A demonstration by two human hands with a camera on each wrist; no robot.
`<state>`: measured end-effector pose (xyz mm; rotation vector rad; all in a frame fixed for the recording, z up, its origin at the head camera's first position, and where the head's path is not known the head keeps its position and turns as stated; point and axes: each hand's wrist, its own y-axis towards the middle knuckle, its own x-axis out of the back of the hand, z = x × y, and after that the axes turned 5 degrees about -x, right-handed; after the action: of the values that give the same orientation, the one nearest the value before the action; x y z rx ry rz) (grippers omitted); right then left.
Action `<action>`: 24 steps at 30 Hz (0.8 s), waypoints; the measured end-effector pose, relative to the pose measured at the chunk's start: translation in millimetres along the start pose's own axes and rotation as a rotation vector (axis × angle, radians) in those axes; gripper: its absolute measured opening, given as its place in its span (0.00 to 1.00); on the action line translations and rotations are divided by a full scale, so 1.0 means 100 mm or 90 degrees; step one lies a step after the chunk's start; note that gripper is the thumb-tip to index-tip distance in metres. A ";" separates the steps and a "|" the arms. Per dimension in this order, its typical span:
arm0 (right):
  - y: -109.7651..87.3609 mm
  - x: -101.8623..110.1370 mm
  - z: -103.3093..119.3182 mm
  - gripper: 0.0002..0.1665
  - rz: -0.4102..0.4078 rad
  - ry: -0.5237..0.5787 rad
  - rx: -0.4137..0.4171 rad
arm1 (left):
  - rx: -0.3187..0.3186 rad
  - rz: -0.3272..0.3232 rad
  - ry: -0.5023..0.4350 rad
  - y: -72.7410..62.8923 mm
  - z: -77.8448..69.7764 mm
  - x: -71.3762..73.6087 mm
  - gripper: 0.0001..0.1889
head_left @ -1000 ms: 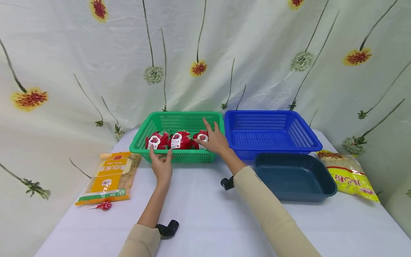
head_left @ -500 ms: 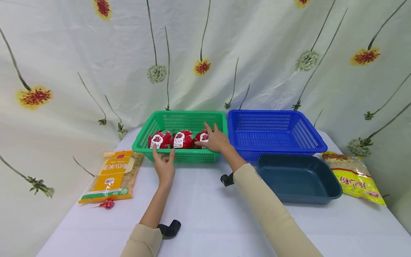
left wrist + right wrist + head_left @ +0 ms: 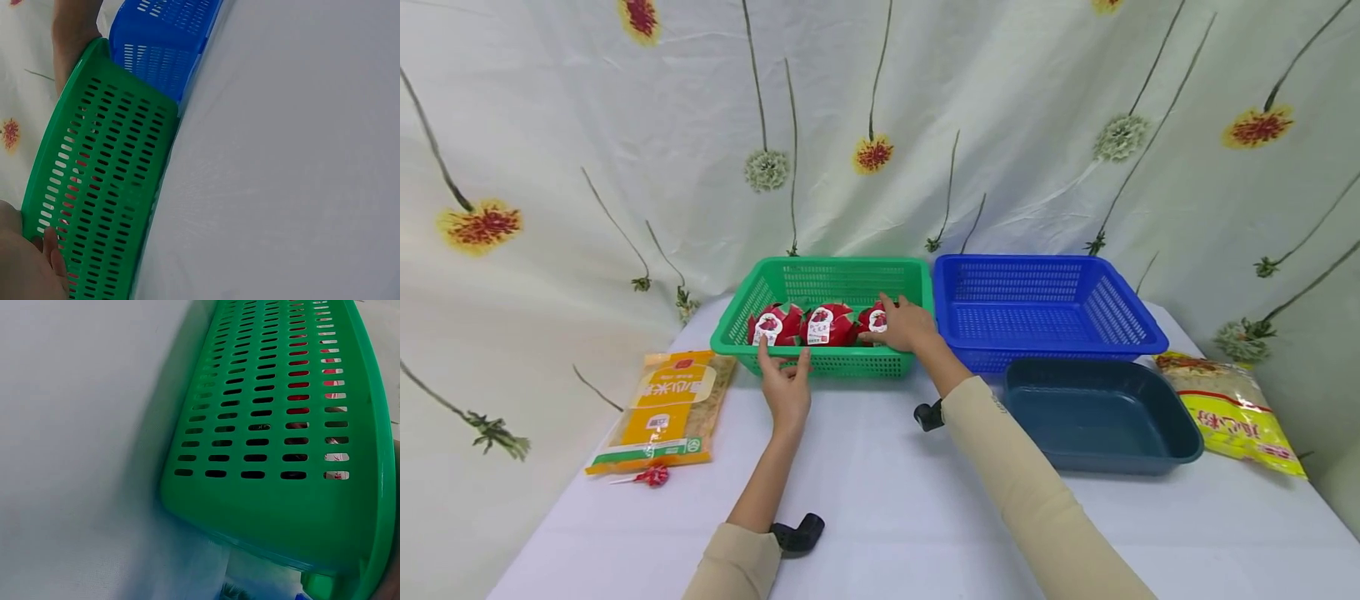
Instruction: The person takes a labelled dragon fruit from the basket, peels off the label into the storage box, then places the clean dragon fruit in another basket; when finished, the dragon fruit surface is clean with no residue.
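Three red dragon fruits with white labels lie in the green basket (image 3: 850, 365): a left one (image 3: 786, 323), a middle one (image 3: 838, 325) and a right one (image 3: 872, 317) partly hidden by fingers. My left hand (image 3: 786, 398) grips the basket's front rim, with a finger over it in front of the left dragon fruit. In the left wrist view, other fingers of the left hand (image 3: 31, 265) touch the outer wall. My right hand (image 3: 910, 325) reaches over the rim, its fingers curled on the right dragon fruit; its contact is partly hidden.
Right of the green basket stands a blue basket (image 3: 1015, 321), with a dark blue tray (image 3: 1101, 417) before it. A yellow noodle bag (image 3: 1232, 417) lies far right. At left lie an orange food bag (image 3: 662, 408) and a red lollipop (image 3: 653, 476). A flowered curtain hangs behind.
The right hand's fingers have lowered and closed in on the right dragon fruit. The left hand keeps its place at the rim. The head view has shifted slightly.
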<state>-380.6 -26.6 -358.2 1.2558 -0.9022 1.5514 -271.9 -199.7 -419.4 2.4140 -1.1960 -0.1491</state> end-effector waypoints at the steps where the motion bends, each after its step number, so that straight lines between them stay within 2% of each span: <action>1: 0.00 0.00 0.00 0.54 0.000 -0.006 0.001 | -0.001 0.001 0.001 0.00 0.00 0.00 0.38; 5: 0.00 0.00 0.00 0.53 -0.004 -0.018 0.004 | 0.000 0.004 -0.002 0.00 0.00 0.00 0.39; 24: -0.02 -0.02 -0.03 0.52 -0.015 0.017 0.006 | 0.000 0.006 -0.006 -0.01 0.01 0.02 0.39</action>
<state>-379.7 -24.0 -361.1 1.2442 -0.8616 1.5524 -270.7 -201.1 -420.3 2.4106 -1.2109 -0.1577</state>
